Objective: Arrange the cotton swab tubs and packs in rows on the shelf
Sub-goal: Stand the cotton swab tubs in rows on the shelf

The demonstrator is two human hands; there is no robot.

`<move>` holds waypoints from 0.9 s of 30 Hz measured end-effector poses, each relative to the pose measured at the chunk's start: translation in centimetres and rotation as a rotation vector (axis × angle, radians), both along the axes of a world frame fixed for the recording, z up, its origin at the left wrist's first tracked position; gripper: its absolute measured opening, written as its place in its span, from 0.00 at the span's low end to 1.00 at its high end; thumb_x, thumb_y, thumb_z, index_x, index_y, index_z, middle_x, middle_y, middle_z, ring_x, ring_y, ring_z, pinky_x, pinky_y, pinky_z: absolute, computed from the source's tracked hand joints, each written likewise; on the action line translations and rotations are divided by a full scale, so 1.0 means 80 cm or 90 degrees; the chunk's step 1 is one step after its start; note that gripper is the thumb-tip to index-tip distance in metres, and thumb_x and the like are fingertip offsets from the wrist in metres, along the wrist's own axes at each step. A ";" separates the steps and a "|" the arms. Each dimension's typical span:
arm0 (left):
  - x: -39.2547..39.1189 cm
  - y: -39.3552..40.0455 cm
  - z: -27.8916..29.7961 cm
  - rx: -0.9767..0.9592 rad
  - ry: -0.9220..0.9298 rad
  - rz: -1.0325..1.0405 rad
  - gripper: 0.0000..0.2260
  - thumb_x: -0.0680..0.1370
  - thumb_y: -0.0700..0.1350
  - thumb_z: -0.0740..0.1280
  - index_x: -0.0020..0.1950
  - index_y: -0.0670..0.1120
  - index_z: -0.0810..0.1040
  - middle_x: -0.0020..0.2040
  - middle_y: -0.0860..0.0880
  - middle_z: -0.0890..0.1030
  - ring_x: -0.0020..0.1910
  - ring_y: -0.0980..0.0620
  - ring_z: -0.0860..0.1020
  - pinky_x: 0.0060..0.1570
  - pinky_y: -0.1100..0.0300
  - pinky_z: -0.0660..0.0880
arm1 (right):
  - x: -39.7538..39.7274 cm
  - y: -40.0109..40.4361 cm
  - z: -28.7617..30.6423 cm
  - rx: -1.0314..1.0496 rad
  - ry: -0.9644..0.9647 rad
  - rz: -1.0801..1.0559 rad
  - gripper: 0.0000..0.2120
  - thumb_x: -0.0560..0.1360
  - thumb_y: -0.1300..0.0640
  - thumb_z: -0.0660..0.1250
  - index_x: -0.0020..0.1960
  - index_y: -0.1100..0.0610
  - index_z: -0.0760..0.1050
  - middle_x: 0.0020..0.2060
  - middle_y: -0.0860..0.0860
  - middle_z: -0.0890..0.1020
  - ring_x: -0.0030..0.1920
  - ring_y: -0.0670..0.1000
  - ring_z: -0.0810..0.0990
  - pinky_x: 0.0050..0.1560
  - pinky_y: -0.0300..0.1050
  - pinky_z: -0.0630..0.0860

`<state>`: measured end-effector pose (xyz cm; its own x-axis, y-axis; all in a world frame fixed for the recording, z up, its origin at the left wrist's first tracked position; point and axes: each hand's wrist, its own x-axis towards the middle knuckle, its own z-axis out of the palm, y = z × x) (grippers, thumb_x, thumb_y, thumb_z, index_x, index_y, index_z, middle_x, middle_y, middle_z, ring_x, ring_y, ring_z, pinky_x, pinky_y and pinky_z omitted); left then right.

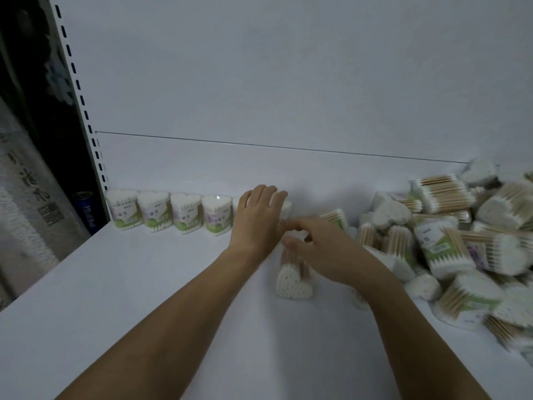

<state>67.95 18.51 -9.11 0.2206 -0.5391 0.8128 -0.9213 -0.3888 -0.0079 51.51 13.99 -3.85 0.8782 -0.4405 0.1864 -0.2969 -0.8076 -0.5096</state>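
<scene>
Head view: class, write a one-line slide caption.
Left hand steadies the heart-shaped swab tub row while right hand grasps a lying pack.

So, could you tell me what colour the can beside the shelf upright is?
Blue can, head view.
</scene>
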 end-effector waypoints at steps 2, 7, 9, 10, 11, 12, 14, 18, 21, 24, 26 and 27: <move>-0.017 0.011 0.024 -0.038 0.072 -0.083 0.14 0.76 0.51 0.63 0.57 0.46 0.79 0.53 0.48 0.80 0.53 0.46 0.77 0.50 0.51 0.75 | -0.001 -0.011 0.009 -0.004 -0.117 -0.057 0.08 0.81 0.51 0.63 0.55 0.51 0.79 0.51 0.48 0.80 0.48 0.48 0.79 0.55 0.47 0.76; -0.042 0.056 0.073 0.243 0.489 -0.342 0.12 0.77 0.55 0.68 0.58 0.55 0.78 0.53 0.57 0.80 0.50 0.60 0.78 0.52 0.62 0.75 | -0.024 -0.003 0.016 0.087 -0.258 -0.101 0.07 0.80 0.57 0.63 0.45 0.55 0.77 0.36 0.50 0.81 0.32 0.52 0.81 0.34 0.54 0.82; -0.044 0.071 0.075 0.346 0.519 -0.348 0.19 0.73 0.59 0.71 0.63 0.60 0.75 0.60 0.61 0.76 0.57 0.61 0.75 0.57 0.61 0.74 | -0.041 0.010 0.009 0.105 -0.248 -0.077 0.07 0.80 0.57 0.63 0.45 0.54 0.77 0.36 0.50 0.82 0.32 0.48 0.81 0.31 0.48 0.81; -0.046 0.078 0.073 0.386 0.534 -0.340 0.23 0.71 0.59 0.73 0.65 0.61 0.73 0.62 0.63 0.74 0.60 0.62 0.73 0.59 0.61 0.73 | -0.049 0.014 0.005 0.117 -0.238 -0.066 0.07 0.80 0.57 0.63 0.45 0.54 0.77 0.36 0.49 0.82 0.32 0.48 0.81 0.31 0.46 0.80; -0.047 0.082 0.070 0.415 0.548 -0.338 0.27 0.70 0.58 0.74 0.67 0.62 0.71 0.64 0.64 0.71 0.62 0.62 0.71 0.60 0.62 0.72 | -0.056 0.016 0.001 0.131 -0.234 -0.057 0.07 0.80 0.57 0.63 0.45 0.54 0.78 0.36 0.49 0.82 0.32 0.47 0.81 0.30 0.45 0.80; -0.050 0.085 0.066 0.432 0.558 -0.344 0.29 0.70 0.57 0.75 0.69 0.62 0.69 0.66 0.64 0.70 0.64 0.62 0.70 0.59 0.63 0.71 | -0.061 0.017 -0.003 0.143 -0.231 -0.050 0.07 0.80 0.57 0.63 0.46 0.54 0.78 0.36 0.49 0.82 0.32 0.47 0.81 0.30 0.44 0.80; -0.053 0.086 0.056 0.434 0.580 -0.349 0.30 0.70 0.53 0.77 0.69 0.60 0.70 0.67 0.63 0.70 0.64 0.60 0.70 0.57 0.67 0.71 | -0.066 0.018 -0.010 0.151 -0.212 -0.039 0.07 0.81 0.57 0.63 0.46 0.54 0.77 0.38 0.48 0.82 0.32 0.47 0.81 0.32 0.46 0.81; -0.060 0.093 0.046 0.390 0.647 -0.325 0.24 0.69 0.50 0.77 0.63 0.58 0.75 0.62 0.58 0.74 0.60 0.58 0.75 0.58 0.59 0.76 | -0.068 0.022 -0.021 0.131 -0.196 -0.001 0.09 0.81 0.59 0.59 0.48 0.50 0.77 0.42 0.46 0.81 0.37 0.45 0.81 0.41 0.52 0.81; -0.068 0.113 0.051 0.297 0.735 -0.357 0.17 0.72 0.49 0.75 0.60 0.53 0.78 0.60 0.53 0.76 0.52 0.56 0.80 0.49 0.62 0.78 | -0.075 0.020 -0.021 0.070 -0.209 0.050 0.09 0.81 0.60 0.59 0.54 0.48 0.75 0.49 0.41 0.78 0.48 0.42 0.78 0.49 0.44 0.79; -0.078 0.132 0.064 0.180 0.882 -0.420 0.15 0.78 0.49 0.69 0.62 0.46 0.78 0.60 0.46 0.80 0.55 0.50 0.81 0.50 0.62 0.79 | -0.085 0.017 -0.009 0.043 -0.215 0.124 0.15 0.79 0.58 0.66 0.62 0.44 0.70 0.57 0.39 0.74 0.55 0.39 0.74 0.50 0.35 0.75; -0.086 0.139 0.071 0.136 0.961 -0.457 0.16 0.80 0.50 0.64 0.65 0.43 0.76 0.59 0.44 0.82 0.56 0.43 0.81 0.57 0.54 0.78 | -0.088 0.018 -0.003 0.044 -0.192 0.163 0.24 0.75 0.53 0.72 0.65 0.40 0.65 0.60 0.36 0.71 0.58 0.38 0.72 0.52 0.34 0.74; -0.090 0.141 0.073 0.124 0.982 -0.473 0.17 0.81 0.51 0.63 0.66 0.43 0.76 0.59 0.43 0.82 0.56 0.41 0.81 0.59 0.52 0.77 | -0.088 0.021 -0.001 0.044 -0.189 0.174 0.28 0.73 0.50 0.74 0.67 0.38 0.63 0.61 0.36 0.70 0.59 0.37 0.71 0.52 0.33 0.74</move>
